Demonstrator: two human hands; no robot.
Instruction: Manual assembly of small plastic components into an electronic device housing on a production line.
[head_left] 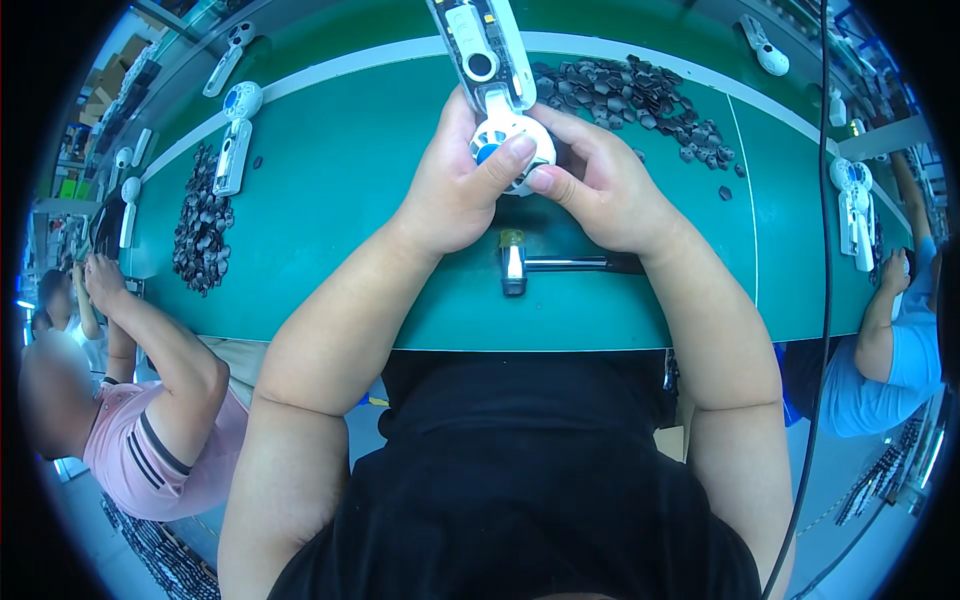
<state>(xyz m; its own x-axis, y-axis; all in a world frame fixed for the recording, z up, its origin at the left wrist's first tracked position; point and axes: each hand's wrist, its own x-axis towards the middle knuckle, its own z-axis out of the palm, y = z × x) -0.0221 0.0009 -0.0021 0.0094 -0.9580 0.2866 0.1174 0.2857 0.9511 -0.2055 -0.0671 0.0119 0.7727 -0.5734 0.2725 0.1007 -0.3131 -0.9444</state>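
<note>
Nearest the camera: the wearer's black shirt (pixel 530 480), filling the lower middle, with bare forearms (pixel 345 310) reaching up on either side.
Held piece: 1 white device (pixel 500 85), held over the green surface (pixel 330 170); its round head (pixel 503 127) is toward the wearer, its long body points away with inner parts exposed, and the far end is cut off by the upper edge.
Left hand (pixel 450 190): grip pinching the round head from the left, thumb lying on its upper face.
Right hand (pixel 612 185): grip pinching the same head from the right, thumb at its near edge, most fingertips hidden.
Mallet (pixel 513 265): lying on the surface just nearer the wearer than the hands, yellowish face away, black face near, handle running right.
Black parts: 2 heaps, 1 at left (pixel 203 230) and 1 beyond the right hand (pixel 630 95).
Second device (pixel 232 150): white, beside the left heap.
Cable (pixel 826 250): black, running down the right side.
Neighbours: 1 person in pink (pixel 165 450) at left, 1 person in blue (pixel 895 380) at right.
</note>
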